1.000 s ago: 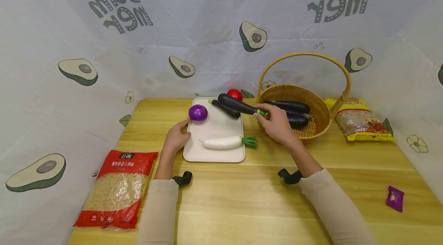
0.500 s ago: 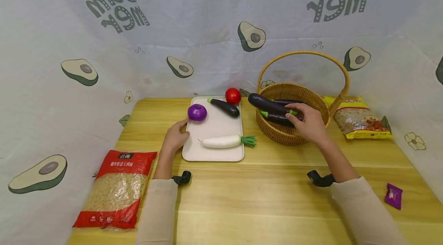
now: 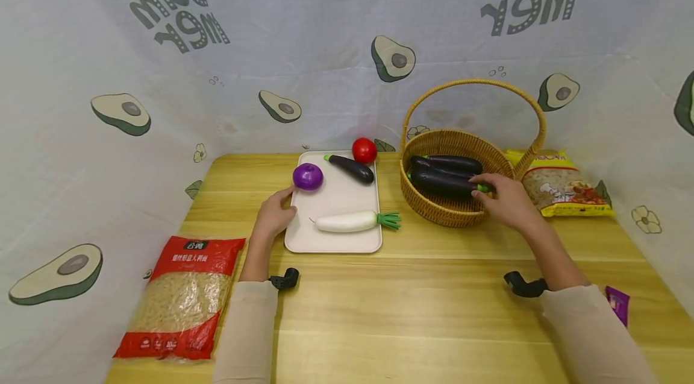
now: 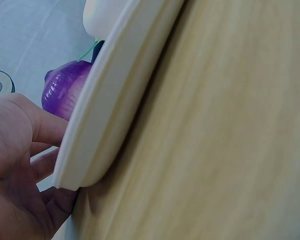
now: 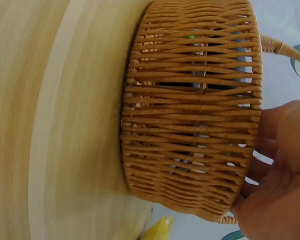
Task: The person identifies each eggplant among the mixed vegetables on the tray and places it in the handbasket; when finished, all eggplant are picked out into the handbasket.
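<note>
In the head view my right hand reaches over the front right rim of the wicker basket. Its thumb and fingers pinch the green stem end of a dark eggplant, which lies in the basket beside other eggplants. From the right wrist, the woven wall hides what the fingertips hold. My left hand holds the left edge of the white tray. On the tray are a purple onion, a smaller eggplant, a white radish with green leaves, and a tomato at the back right corner.
A red bag of pasta lies at the left of the wooden table. Behind the basket's right side is a yellow bag. A small purple packet sits at the right, partly covered by my sleeve. A patterned cloth hangs behind.
My right hand has carried the eggplant from above the tray rightward and lowered it into the basket. My left hand has stayed at the tray's edge.
</note>
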The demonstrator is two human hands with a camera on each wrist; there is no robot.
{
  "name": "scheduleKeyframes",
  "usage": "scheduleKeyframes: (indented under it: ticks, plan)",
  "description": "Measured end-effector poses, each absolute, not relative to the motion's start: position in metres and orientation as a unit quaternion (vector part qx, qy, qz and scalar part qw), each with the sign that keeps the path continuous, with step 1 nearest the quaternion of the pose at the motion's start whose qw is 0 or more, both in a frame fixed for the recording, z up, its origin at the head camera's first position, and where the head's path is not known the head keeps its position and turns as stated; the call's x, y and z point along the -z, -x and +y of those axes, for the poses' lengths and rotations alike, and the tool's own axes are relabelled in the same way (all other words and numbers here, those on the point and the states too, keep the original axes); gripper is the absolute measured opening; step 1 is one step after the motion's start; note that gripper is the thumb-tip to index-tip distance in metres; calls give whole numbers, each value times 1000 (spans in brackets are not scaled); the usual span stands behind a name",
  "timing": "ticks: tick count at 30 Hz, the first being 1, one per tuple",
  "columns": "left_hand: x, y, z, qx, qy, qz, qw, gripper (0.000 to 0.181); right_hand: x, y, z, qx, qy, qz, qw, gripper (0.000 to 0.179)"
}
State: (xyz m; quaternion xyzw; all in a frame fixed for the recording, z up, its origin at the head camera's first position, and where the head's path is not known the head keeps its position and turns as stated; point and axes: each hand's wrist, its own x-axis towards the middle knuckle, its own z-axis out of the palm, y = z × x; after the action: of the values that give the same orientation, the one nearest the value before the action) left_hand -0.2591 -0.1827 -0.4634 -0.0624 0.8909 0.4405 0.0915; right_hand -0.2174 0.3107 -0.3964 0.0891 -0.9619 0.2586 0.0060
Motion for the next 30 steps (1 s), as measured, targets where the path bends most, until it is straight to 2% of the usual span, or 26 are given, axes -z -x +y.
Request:
scheduleKeyframes:
  ticks: [6,15,23,30]
  plan:
    - [464,259,-183,-438,59,893,87,63,398,220,313,-220,-117,-968,-34,36]
    - [469,258,-182,-438,61,893,89,62,400,224,310,-223,-100,-967,-76,39]
    - [470,259,-183,-442,62,891,87,62,402,222,311,-243,-94,-963,-72,42]
    - [471,260,-183,-438,59,893,83,62,402,216,307,-269,-87,-959,-35,45]
